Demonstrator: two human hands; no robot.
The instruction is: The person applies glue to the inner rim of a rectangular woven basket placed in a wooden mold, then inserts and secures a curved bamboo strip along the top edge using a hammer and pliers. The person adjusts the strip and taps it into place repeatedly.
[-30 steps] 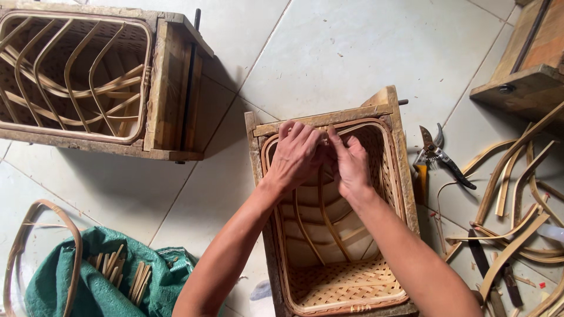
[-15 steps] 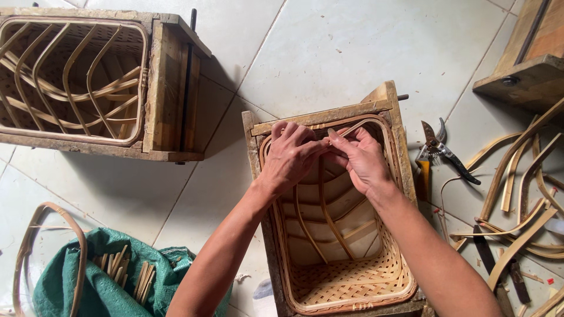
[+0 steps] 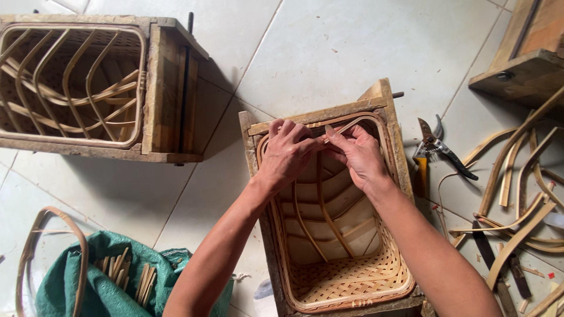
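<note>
left hand (image 3: 288, 149) and right hand (image 3: 359, 154) meet at the far rim of the basket (image 3: 346, 282), fingers of both pinched on a thin bamboo strip (image 3: 346, 125) at the top edge. basket sits inside a rough wooden mould (image 3: 388, 100) on pale tiles. risk: the strip looks springy; a loose pinch could let it flick out, or it may split if bent hard. woven base, smooth curved ribs. pruning shears (image 3: 437, 147) just beside.

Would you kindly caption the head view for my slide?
Left hand and right hand pinch a bamboo strip at the basket rim inside a wooden mould.
</note>
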